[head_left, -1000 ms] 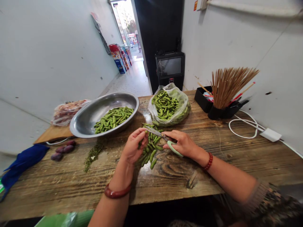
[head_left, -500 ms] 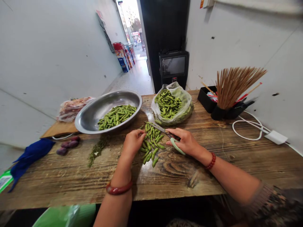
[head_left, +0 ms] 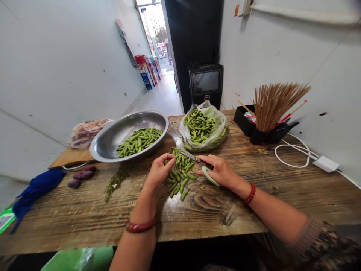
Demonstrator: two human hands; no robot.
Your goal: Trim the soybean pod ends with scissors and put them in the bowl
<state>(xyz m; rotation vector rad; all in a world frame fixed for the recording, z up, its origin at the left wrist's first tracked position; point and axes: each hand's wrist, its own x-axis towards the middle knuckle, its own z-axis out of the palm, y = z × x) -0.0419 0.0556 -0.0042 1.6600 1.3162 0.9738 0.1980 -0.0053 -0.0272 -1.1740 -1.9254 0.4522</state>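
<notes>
Pods [head_left: 177, 175] curved, green; right hand [head_left: 221, 171] curled round scissors [head_left: 197, 159]; left hand [head_left: 158, 171] pinched, contents unclear.

A red bangle [head_left: 141, 227], beaded bracelet [head_left: 251, 194] and patterned sleeve [head_left: 328, 244] are worn.

Doorway [head_left: 156, 34] overexposed | glare on tabletop [head_left: 208, 222] | edges stretched | sleeve [head_left: 324, 241] soft

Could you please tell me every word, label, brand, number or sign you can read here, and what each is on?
None can be read.
Boxes: print too blurred.
Label on the black device: too small.
Red sign outside: too small.
Orange sticker, high at right: any print too small.
Green-edged card, far left: too blurred.
</notes>
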